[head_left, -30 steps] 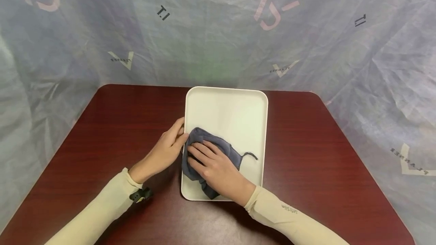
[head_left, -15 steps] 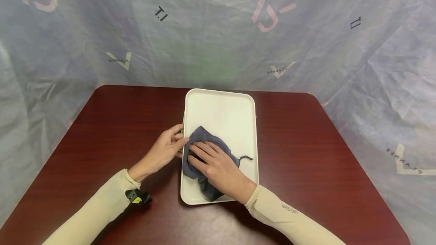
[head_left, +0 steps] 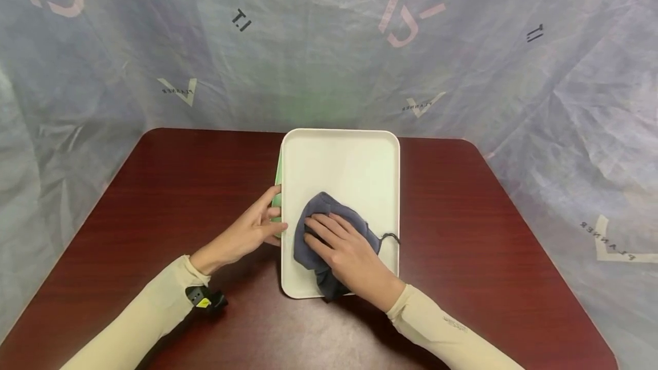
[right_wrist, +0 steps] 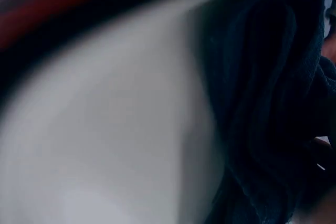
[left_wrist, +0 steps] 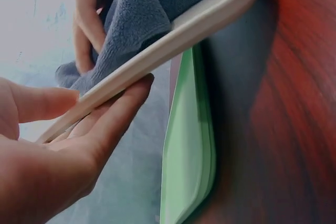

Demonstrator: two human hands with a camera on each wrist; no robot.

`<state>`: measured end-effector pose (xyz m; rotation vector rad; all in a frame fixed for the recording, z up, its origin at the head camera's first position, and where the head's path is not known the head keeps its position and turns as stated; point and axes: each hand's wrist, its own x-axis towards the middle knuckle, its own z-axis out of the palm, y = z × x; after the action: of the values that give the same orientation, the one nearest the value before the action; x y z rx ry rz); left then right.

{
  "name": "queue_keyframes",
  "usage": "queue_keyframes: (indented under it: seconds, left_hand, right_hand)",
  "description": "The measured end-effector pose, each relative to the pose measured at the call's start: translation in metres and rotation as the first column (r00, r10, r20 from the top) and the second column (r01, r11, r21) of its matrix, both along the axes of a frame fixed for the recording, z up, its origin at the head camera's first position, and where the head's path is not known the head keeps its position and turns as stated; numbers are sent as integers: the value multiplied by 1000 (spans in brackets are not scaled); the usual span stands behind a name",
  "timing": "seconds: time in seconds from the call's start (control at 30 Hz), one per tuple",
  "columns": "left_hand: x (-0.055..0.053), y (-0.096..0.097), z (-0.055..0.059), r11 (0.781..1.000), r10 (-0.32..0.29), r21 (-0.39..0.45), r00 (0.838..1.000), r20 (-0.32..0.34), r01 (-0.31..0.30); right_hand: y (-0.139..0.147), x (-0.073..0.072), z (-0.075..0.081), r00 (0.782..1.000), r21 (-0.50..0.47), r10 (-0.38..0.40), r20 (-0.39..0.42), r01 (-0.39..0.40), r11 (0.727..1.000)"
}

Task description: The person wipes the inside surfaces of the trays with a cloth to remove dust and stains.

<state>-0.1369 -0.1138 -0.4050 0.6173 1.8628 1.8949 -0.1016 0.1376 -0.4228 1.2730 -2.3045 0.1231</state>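
My left hand (head_left: 241, 238) grips the left edge of a white rectangular tray (head_left: 341, 167). In the left wrist view the thumb lies against the rim and the fingers reach underneath, holding this edge up off the table. A grey-blue towel (head_left: 307, 250) with a dark hanging loop lies bunched on the tray's near half. Over it, my right hand (head_left: 349, 250) presses down with spread, fairly straight fingers. The right wrist view shows dark folds of the towel (right_wrist: 262, 103) beside the blurred tray; the right hand itself barely shows there.
Green trays (left_wrist: 186, 145), apparently stacked, sit beneath the white tray; a sliver of them shows at its left side. All this is on a dark red wooden table (head_left: 195, 176). A grey printed sheet (head_left: 329, 44) hangs behind and at the sides.
The tray first tilted, its right edge drawing inward, then came back flatter and further right. My right hand and the towel have shifted right, away from the left rim. More green shows.
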Motion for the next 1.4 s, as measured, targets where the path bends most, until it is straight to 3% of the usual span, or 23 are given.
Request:
queue_keyframes:
  seconds: [0.37, 0.83, 1.2, 1.4]
  left_hand:
    - [-6, -3, -4, 1000, 11, -23, 1000, -11, -11]
    - [-7, 0, -2, 998, 39, -41, 998, -41, -41]
    - [-6, 1, -3, 998, 47, -25, 991, -123, -50]
    - [-6, -1, -2, 999, 41, -28, 991, -127, -45]
  right_hand:
    - [53, -5, -7, 992, -50, -101, 74, 105, 993]
    - [94, -9, -7, 964, -118, -261, 58, 266, 957]
    - [95, 0, -7, 968, -68, -232, 93, 239, 969]
    - [92, 3, -8, 972, -61, -213, 102, 220, 974]
